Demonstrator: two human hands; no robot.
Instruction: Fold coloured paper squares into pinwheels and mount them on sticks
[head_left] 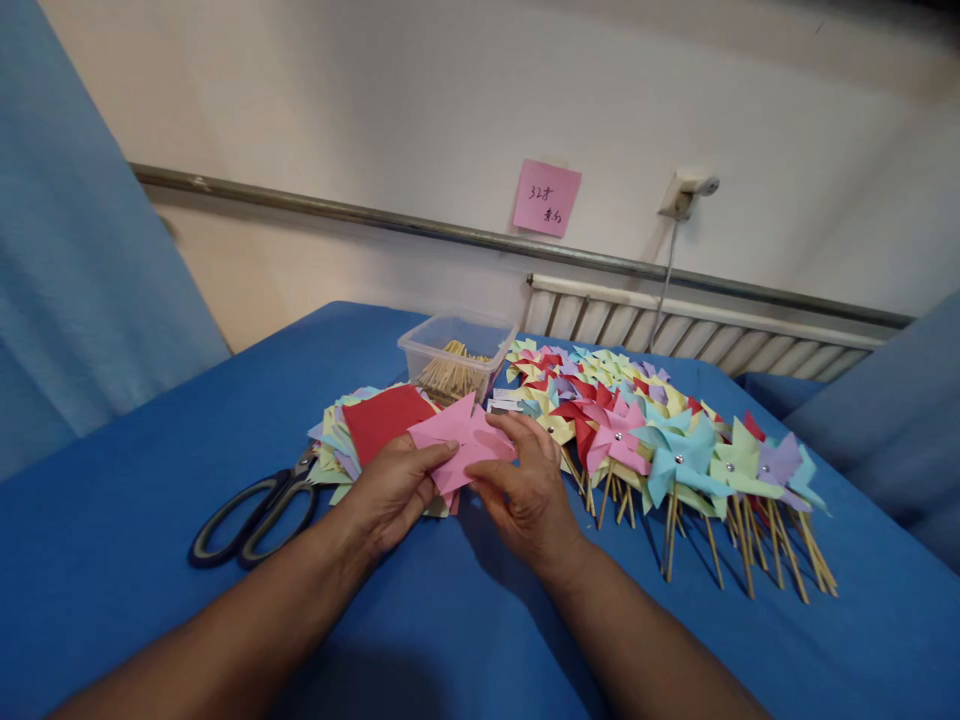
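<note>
A pink paper square (pixel 459 432) with slits cut in from its corners is held between my two hands, above the table. My left hand (pixel 401 485) pinches its left side, the thumb lying on top. At its right edge my right hand (pixel 525 485) grips the paper between thumb and fingers. Behind my left hand lies a pile of coloured paper (pixel 330 445) with a red sheet (pixel 386 420) on top. Dark-handled scissors (pixel 259 515) rest left of the pile, their blades partly hidden by the paper.
A clear plastic box (pixel 457 350) of thin wooden sticks (pixel 454 375) stands behind my hands. To the right, many finished paper pinwheels (pixel 679 455) on sticks are heaped on the blue table cover (pixel 150 540). A radiator (pixel 675 335) runs along the wall.
</note>
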